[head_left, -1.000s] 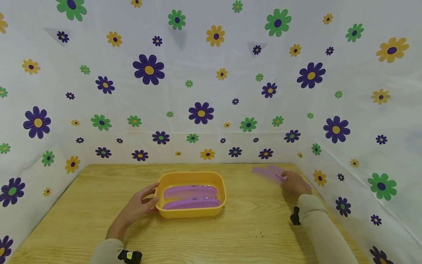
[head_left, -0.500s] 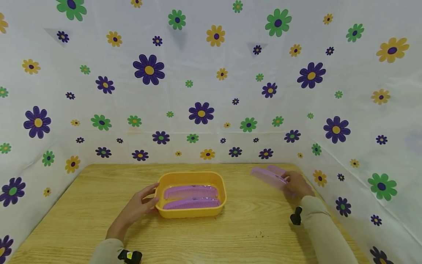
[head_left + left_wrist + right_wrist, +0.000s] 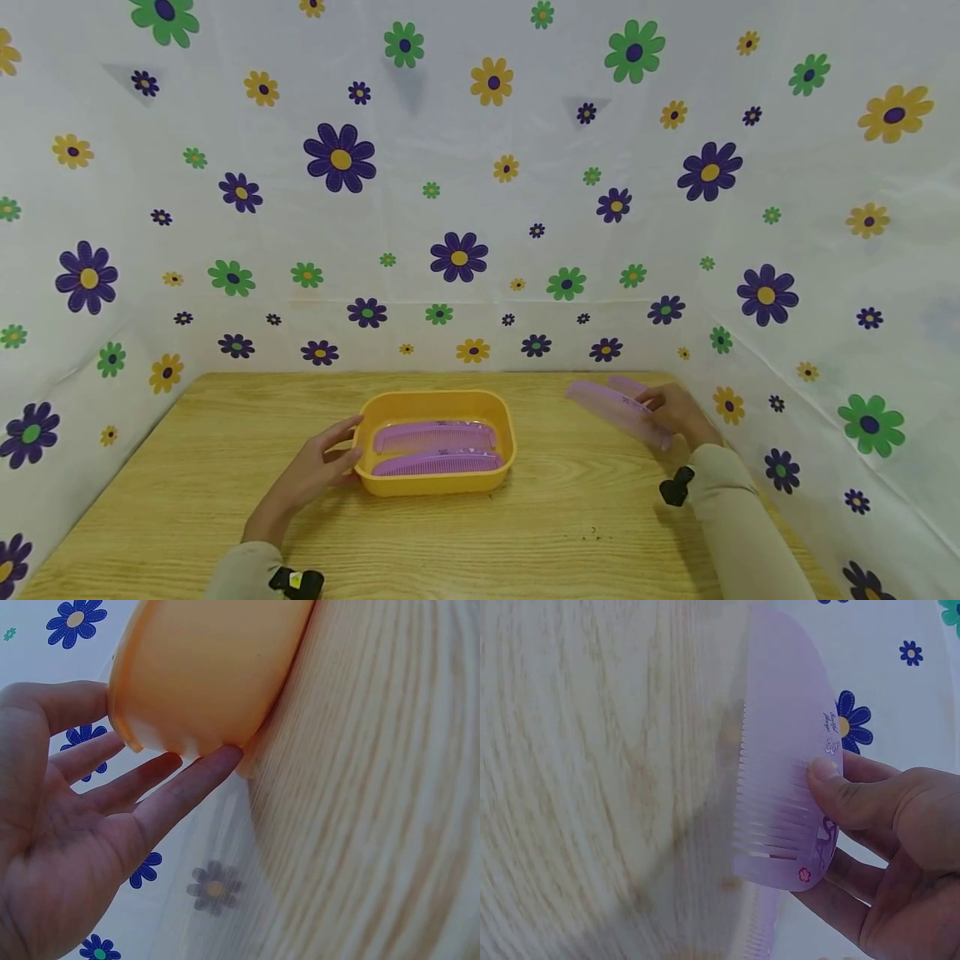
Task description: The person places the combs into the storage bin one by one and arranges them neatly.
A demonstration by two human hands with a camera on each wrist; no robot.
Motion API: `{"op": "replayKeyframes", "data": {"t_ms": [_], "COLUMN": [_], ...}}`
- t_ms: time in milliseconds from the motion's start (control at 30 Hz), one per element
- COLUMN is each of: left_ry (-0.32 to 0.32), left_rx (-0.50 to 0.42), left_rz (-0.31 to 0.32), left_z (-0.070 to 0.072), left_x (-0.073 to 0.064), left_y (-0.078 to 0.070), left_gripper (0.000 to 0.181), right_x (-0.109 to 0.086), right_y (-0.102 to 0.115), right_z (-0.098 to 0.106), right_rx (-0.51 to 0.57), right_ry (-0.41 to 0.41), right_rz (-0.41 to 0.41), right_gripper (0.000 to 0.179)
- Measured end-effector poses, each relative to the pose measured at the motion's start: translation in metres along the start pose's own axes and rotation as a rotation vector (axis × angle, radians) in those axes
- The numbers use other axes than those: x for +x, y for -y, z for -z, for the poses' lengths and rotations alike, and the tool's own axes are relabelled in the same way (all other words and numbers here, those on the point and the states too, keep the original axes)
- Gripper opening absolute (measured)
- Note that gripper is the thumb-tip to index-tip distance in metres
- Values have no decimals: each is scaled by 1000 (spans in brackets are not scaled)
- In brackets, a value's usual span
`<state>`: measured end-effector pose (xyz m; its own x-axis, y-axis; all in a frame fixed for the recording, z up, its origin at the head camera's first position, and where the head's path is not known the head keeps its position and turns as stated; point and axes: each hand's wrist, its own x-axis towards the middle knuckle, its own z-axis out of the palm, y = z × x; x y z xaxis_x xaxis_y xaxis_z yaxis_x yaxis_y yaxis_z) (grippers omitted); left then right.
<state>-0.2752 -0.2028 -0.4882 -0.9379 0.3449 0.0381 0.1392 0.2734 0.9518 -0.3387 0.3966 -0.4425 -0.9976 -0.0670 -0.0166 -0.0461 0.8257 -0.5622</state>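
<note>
On the right side in the head view, my right hand [image 3: 678, 414] pinches a translucent purple comb [image 3: 611, 406]. The right wrist view has the thumb across the face of this comb [image 3: 784, 765], near its printed spine, its teeth toward the table. Partly behind it, a second purple comb [image 3: 628, 386] lies on the table. My left hand [image 3: 318, 462] touches the left end of a yellow plastic basin [image 3: 435, 483]; its fingers [image 3: 191, 784] lie extended against the outer wall [image 3: 202, 667]. Two purple combs [image 3: 435, 435] lie side by side inside the basin.
The wood-grain table [image 3: 555, 533] carries a few dark specks [image 3: 592, 533] toward the front right. A white flower-print sheet [image 3: 480, 208] encloses the back and both sides, meeting the table edges. A dark strap device [image 3: 675, 487] sits at the right wrist.
The comb in my right hand has come slightly left and toward me, turning so its near end shows. My left hand, the basin and its combs stay put.
</note>
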Motion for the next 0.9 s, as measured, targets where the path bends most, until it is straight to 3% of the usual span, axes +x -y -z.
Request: {"op": "replayKeyframes", "data": {"t_ms": [267, 900], "left_ry": [13, 1], "left_rx": [-28, -17], "left_rz": [-25, 0], "left_z": [1, 0], "left_x": [0, 0], "left_y": [4, 1], "left_gripper": [63, 64], "right_x": [-3, -1], "right_y": [21, 67], "right_z": [1, 4], "right_rx": [47, 43], "right_ry": [4, 0], "right_rz": [0, 49], "right_gripper": [33, 32]}}
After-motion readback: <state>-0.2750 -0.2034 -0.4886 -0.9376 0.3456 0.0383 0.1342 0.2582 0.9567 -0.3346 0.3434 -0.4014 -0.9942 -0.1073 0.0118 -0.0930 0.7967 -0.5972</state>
